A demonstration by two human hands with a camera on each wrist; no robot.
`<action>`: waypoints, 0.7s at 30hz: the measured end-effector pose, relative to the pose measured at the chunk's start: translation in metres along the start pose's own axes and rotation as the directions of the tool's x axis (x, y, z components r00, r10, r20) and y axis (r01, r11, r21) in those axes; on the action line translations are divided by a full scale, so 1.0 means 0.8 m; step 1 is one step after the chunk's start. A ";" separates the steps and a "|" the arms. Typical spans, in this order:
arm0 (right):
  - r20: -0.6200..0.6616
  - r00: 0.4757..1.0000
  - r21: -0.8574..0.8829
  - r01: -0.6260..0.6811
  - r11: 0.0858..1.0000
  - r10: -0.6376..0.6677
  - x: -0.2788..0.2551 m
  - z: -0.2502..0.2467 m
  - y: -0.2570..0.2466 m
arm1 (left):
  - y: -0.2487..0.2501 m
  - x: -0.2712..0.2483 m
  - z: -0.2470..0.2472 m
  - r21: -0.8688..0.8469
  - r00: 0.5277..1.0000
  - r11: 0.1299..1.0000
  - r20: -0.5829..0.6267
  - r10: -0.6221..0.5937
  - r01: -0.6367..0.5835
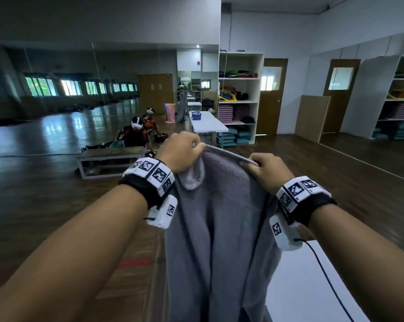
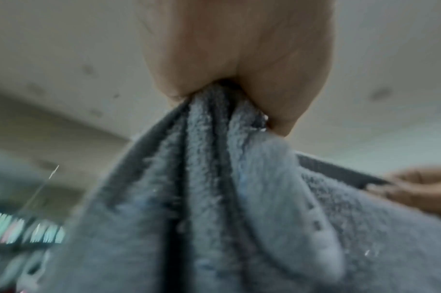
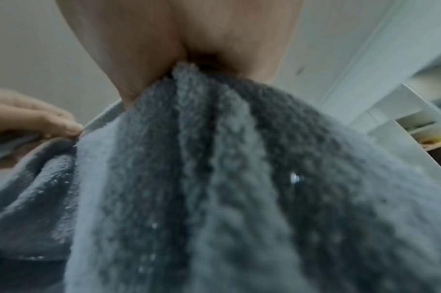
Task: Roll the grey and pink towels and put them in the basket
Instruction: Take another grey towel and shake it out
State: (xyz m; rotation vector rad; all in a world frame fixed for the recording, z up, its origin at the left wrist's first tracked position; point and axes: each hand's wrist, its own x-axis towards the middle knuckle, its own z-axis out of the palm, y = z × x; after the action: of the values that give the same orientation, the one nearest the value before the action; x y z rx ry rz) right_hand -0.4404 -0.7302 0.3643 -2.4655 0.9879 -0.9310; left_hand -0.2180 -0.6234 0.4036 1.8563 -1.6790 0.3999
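The white shelving unit [image 1: 239, 96] holds stacked purple and teal mats. In open floor space, the left hand [image 1: 181, 151] and right hand [image 1: 267, 169] each pinch the top hem of the fluffy grey terry towel [image 1: 216, 228], which hangs in vertical folds beside the white table [image 1: 307, 296].

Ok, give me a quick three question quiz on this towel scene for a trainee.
1. True or false: both hands grip the grey towel.
2. Where does the towel hang? A: in the air, B: flat on the white table.
3. Which part of the towel does the left hand hold?

Key: 1 true, the right hand grips it too. 2 A. 3 its top edge.
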 end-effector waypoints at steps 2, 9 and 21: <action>0.049 0.999 -0.026 0.007 1.000 -0.006 -0.004 0.011 0.016 | 0.004 -0.002 0.009 0.211 0.999 0.976 0.021 0.046 -0.049; 0.021 1.000 0.005 0.011 1.000 -0.011 0.001 0.012 0.061 | 0.004 -0.023 0.046 0.258 0.957 0.957 0.285 0.058 -0.135; 0.050 0.995 0.059 0.088 0.994 -0.091 0.029 0.053 0.024 | 0.013 -0.031 0.110 -0.170 0.930 0.978 0.362 -0.055 0.124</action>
State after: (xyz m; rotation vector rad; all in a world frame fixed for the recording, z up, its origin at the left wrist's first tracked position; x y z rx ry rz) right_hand -0.4081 -0.7577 0.3338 -2.4909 0.8282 -0.9038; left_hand -0.2469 -0.6574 0.3226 1.9346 -1.7808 -0.1442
